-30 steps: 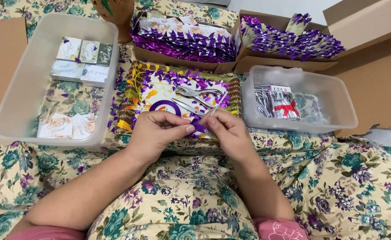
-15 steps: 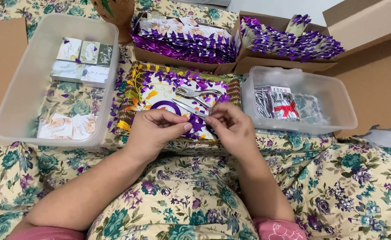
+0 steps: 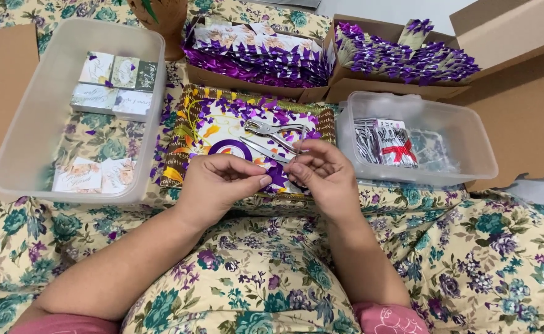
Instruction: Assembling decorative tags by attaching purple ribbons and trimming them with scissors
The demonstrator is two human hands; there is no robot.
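A floral cloth (image 3: 501, 260), soft and creased, covers the whole work surface. On it at the far edge stand two cardboard boxes (image 3: 321, 93), stiff and brown, packed with upright packets topped by glossy purple bows (image 3: 402, 59). On the left sits a large clear plastic tub (image 3: 12, 154) with small printed cards (image 3: 108, 83) stacked flat inside; on the right a smaller clear tub (image 3: 476, 142) holds thin printed slips, one with a red bow mark. Between the tubs lies a flat patterned tray (image 3: 179, 154), strewn with tiny purple ribbon offcuts, and on it rests a metal hole punch (image 3: 272, 131), hard and shiny

Over the tray's near edge the left hand (image 3: 219, 185) and right hand (image 3: 321, 173) meet. Between them is a purple ribbon (image 3: 278, 176), a short narrow strip, partly hidden by the fingers. The left thumb and forefinger are pinched closed on one end; the right fingertips are closed on the other, remaining fingers loosely curled

The ribbon looks very light, limp and slick, likely to slip or spring loose, so it is best taken near the ends with a firm fingertip pinch, judging by its satin sheen
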